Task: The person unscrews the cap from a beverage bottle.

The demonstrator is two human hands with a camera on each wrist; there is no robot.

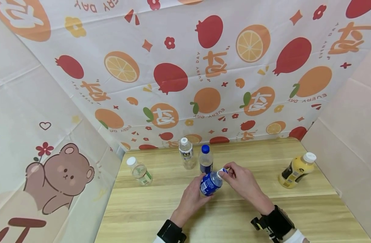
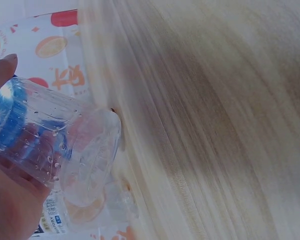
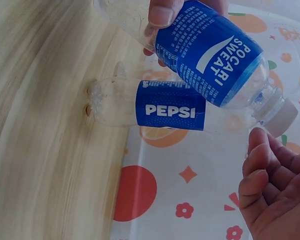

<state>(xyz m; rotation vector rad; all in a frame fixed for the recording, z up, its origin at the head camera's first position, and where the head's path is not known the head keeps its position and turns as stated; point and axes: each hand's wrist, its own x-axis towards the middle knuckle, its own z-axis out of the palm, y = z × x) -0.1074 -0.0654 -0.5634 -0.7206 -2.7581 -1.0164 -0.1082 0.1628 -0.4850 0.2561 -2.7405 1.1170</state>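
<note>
Left hand [image 1: 190, 198], fingers wrapped round a tilted Pocari Sweat bottle [image 1: 210, 184], right hand [image 1: 244, 182], fingers curled about its white cap [image 3: 284, 119], pinch hard to confirm, upright Pepsi bottle [image 3: 171, 109] just beyond the left fingers, yellow bottle [image 1: 295, 172] on the surface [image 1: 234, 216] well right of the fingers

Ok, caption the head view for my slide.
Left hand holding a blue-labelled bottle, right hand at its white cap.
</note>
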